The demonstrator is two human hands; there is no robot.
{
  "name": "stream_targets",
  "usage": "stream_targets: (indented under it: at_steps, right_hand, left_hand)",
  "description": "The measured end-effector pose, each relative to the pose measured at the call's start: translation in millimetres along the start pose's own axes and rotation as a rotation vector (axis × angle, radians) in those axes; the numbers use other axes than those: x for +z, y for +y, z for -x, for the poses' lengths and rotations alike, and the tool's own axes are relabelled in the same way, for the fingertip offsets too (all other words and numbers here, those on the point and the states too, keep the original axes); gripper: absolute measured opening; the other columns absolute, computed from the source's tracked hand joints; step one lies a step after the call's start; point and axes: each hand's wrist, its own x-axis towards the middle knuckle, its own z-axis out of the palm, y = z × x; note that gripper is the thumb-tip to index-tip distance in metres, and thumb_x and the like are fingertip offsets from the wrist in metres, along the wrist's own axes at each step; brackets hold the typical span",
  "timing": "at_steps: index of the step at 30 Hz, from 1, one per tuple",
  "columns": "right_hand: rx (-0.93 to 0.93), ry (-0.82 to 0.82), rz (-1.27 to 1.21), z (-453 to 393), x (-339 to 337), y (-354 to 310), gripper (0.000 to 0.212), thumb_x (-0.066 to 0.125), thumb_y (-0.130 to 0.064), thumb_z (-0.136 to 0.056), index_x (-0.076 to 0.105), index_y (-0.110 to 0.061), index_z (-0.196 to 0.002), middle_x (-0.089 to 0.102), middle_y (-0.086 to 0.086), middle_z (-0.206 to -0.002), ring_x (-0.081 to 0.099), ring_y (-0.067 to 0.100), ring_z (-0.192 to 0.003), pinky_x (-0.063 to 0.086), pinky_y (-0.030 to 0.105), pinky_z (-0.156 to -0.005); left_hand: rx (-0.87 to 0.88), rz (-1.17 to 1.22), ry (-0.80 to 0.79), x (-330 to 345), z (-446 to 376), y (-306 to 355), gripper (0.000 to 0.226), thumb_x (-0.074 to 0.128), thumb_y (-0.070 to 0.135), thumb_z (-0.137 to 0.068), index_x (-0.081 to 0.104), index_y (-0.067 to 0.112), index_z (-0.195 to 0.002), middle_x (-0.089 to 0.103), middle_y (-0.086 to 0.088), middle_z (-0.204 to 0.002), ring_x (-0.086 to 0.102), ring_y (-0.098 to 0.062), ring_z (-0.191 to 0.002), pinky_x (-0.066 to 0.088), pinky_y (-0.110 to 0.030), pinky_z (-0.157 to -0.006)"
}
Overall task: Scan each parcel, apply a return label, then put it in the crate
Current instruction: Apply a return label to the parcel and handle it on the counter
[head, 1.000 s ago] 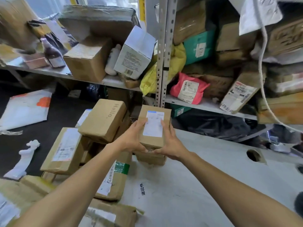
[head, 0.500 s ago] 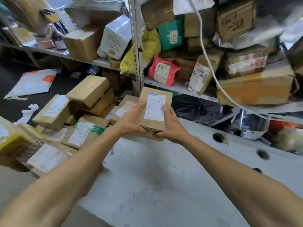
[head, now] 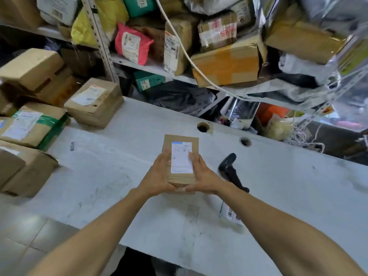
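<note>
A person's left hand [head: 158, 174] and right hand [head: 201, 176] grasp a small brown parcel [head: 180, 156] from either side at the centre of the frame, fingers curled round its long edges and thumbs near its lower end, above or on the white table [head: 119, 176]; whether it rests on the surface cannot be told. The parcel's long axis runs away from the person, toward the top of the frame, and its white shipping label [head: 181, 157] faces up with the barcode near the far end. A black handheld scanner [head: 231, 171] lies on the table just right of the right hand, making that hand the nearer one for the scan that likely comes next. A roll of return labels [head: 231, 215] sits lower right, close to the right forearm. Open tabletop stretches to the right and toward the near edge; the left side is crowded with stacked cardboard boxes [head: 93, 101], and two round holes [head: 203, 127] pierce the far strip before loaded shelves [head: 151, 65]. No crate is in view.
</note>
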Motion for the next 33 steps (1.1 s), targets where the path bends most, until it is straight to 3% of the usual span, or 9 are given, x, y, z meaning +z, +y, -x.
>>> stream_targets:
  at_steps: [5,9,14,17,20,22,24,27,33]
  right_hand:
    - [0.015,0.253,-0.124,23.4,-26.7,21.8,0.081,0.06,-0.047,-0.095,0.017,-0.019,-0.157,0.028,0.003,-0.159,0.029,0.023,-0.144,0.028,0.035,-0.111]
    - [0.367,0.546,-0.001,26.1,-40.7,65.6,0.062,0.054,-0.026,-0.096,0.028,-0.008,-0.149,0.038,0.018,-0.145,0.037,0.034,-0.131,0.039,0.044,-0.102]
    - [0.556,0.183,0.054,26.2,-24.3,106.4,0.064,0.065,-0.025,-0.089,0.032,-0.006,-0.141,0.047,0.021,-0.13,0.051,0.039,-0.117,0.047,0.041,-0.09]
    - [0.524,0.223,0.011,21.0,-15.9,108.9,0.056,0.062,-0.016,-0.089,0.035,-0.003,-0.136,0.053,0.021,-0.122,0.057,0.038,-0.108,0.045,0.036,-0.079]
    - [0.472,0.306,-0.122,22.9,-22.4,95.5,0.047,0.065,-0.021,-0.088,0.04,-0.005,-0.123,0.055,0.014,-0.11,0.058,0.033,-0.099,0.043,0.034,-0.073]
    - [0.442,0.383,-0.347,27.5,-35.4,78.3,0.035,0.062,-0.023,-0.09,0.042,-0.009,-0.116,0.055,0.009,-0.098,0.059,0.029,-0.087,0.043,0.033,-0.066]
    - [0.376,0.424,-0.613,32.7,-53.3,56.8,0.023,0.058,-0.021,-0.093,0.049,-0.007,-0.108,0.056,0.009,-0.084,0.056,0.024,-0.068,0.043,0.031,-0.058]
    - [0.266,0.377,-0.893,45.5,-80.3,26.3,0.016,0.056,-0.022,-0.095,0.055,-0.007,-0.094,0.049,0.008,-0.068,0.044,0.018,-0.05,0.038,0.028,-0.048]
    - [0.299,0.173,-0.928,78.3,-108.9,-16.3,0.026,0.053,-0.033,-0.095,0.056,-0.007,-0.093,0.049,0.004,-0.066,0.042,0.014,-0.05,0.034,0.025,-0.047]
  left_hand:
    - [-0.022,-0.023,0.046,28.5,-4.1,2.5,0.141,0.092,0.056,-0.041,0.008,0.043,-0.154,0.029,0.012,-0.153,0.038,-0.018,-0.138,0.044,-0.047,-0.109]
    - [-0.053,-0.032,0.04,42.5,-6.3,11.2,0.144,0.089,0.058,-0.04,0.002,0.045,-0.153,0.019,0.007,-0.16,0.035,-0.024,-0.141,0.041,-0.05,-0.111]
    - [-0.052,-0.031,0.05,55.5,-1.6,14.3,0.136,0.095,0.031,-0.059,-0.004,0.044,-0.152,0.02,0.016,-0.149,0.036,-0.013,-0.133,0.04,-0.031,-0.105]
    - [-0.074,-0.133,-0.014,59.5,2.5,16.0,0.137,0.089,0.042,-0.065,-0.014,0.037,-0.155,0.0,0.009,-0.162,0.028,-0.021,-0.143,0.041,-0.039,-0.11]
    - [-0.151,-0.15,-0.066,61.8,0.5,22.4,0.131,0.079,0.055,-0.075,-0.023,0.032,-0.155,-0.023,0.002,-0.164,0.004,-0.027,-0.154,0.024,-0.045,-0.121]
    - [-0.211,-0.084,-0.038,66.0,-4.0,33.7,0.127,0.079,0.045,-0.08,-0.022,0.028,-0.155,-0.018,-0.006,-0.164,-0.001,-0.03,-0.154,0.021,-0.044,-0.12]
    - [-0.249,-0.025,0.004,72.8,-9.2,43.8,0.126,0.081,0.04,-0.078,-0.018,0.027,-0.155,0.005,-0.012,-0.158,0.018,-0.035,-0.148,0.032,-0.043,-0.114]
    - [-0.316,-0.023,0.041,84.4,-11.1,55.8,0.132,0.08,0.052,-0.074,-0.023,0.028,-0.153,0.011,-0.013,-0.153,0.04,-0.034,-0.133,0.043,-0.044,-0.107]
    - [-0.403,-0.065,0.135,103.7,-6.7,73.6,0.13,0.073,0.063,-0.074,-0.026,0.029,-0.152,0.01,-0.022,-0.158,0.05,-0.042,-0.124,0.051,-0.047,-0.096]
